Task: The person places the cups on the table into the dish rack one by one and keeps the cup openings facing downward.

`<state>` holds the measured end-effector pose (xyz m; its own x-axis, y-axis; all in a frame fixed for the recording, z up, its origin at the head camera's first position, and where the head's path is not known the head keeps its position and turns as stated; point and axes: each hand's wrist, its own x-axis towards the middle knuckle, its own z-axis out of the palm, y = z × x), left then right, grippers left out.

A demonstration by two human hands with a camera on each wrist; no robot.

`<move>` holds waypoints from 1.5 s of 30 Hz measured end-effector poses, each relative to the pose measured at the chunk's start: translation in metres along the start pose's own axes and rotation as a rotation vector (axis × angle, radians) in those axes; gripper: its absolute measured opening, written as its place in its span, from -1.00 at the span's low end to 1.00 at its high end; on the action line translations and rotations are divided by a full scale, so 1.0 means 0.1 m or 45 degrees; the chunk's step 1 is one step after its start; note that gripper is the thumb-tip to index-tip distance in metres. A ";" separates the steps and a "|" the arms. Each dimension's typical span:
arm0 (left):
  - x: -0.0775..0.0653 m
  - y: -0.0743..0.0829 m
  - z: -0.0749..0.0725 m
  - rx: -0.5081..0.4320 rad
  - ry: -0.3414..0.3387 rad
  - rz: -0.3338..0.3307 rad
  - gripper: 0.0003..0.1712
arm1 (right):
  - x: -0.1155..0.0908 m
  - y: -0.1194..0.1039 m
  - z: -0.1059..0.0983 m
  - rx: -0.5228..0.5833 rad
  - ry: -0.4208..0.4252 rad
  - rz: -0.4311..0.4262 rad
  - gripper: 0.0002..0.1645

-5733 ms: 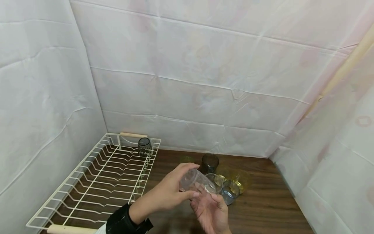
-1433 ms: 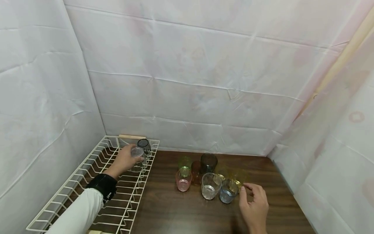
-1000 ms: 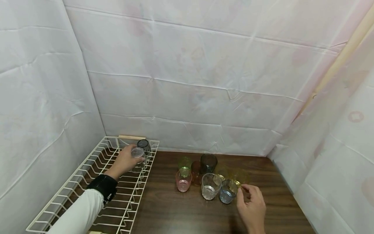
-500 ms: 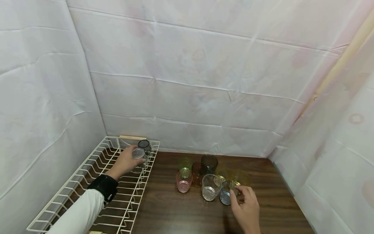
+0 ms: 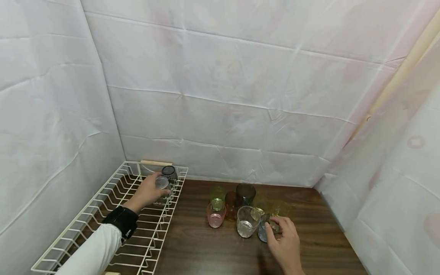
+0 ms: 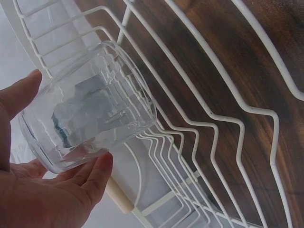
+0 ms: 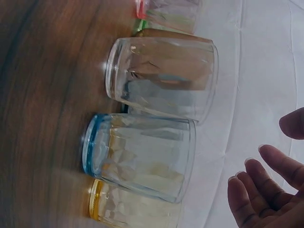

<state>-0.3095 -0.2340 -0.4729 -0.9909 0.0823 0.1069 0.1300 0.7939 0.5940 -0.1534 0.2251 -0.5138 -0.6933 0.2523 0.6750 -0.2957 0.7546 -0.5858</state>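
Pointing mouth-down, near-vertical: held glass (image 6: 90, 109)

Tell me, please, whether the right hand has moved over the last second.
Yes: in the head view, the right hand has shifted leftward, from right of the stationary blue glass to partly in front of it.

Creased white sheeting (image 5: 213, 114) stands behind the brown wood-grain tabletop (image 5: 203, 252)

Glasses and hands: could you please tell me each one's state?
Held clear glass: upside down
Left hand: gripping that glass
Racked dark glass: upside down
Right hand: fingers relaxed, holding nothing
Blue glass: upright, empty
Standing clear glass: upright, empty
Pink glass: upright
Green glass: upright
Brown glass: appears upright
Standing dark glass: upright
Yellow glasses: appear upright, partly hidden
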 end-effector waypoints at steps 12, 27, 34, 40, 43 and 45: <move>-0.02 0.03 -0.01 0.001 -0.013 -0.009 0.09 | -0.03 0.02 0.01 0.023 0.002 -0.011 -0.72; -0.09 0.06 -0.11 0.072 0.037 0.008 0.16 | 0.08 -0.11 0.10 -0.137 -0.320 -0.061 -0.36; -0.16 0.17 -0.20 0.182 0.050 0.045 0.16 | 0.14 -0.15 0.20 -0.291 -0.542 -0.033 -0.09; -0.31 0.40 -0.26 0.209 0.067 0.095 0.18 | 0.18 -0.19 0.27 -0.361 -0.735 0.000 0.02; -0.42 0.52 -0.27 0.217 0.096 0.151 0.16 | 0.20 -0.20 0.31 -0.389 -0.775 -0.020 0.04; -0.51 0.60 -0.27 0.218 0.106 0.180 0.16 | 0.22 -0.21 0.33 -0.424 -0.777 -0.047 0.05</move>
<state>-0.2502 -0.2068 -0.4208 -0.9559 0.1556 0.2492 0.2524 0.8690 0.4255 -0.1838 0.1947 -0.5016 -0.9609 -0.0890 0.2622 -0.1765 0.9265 -0.3323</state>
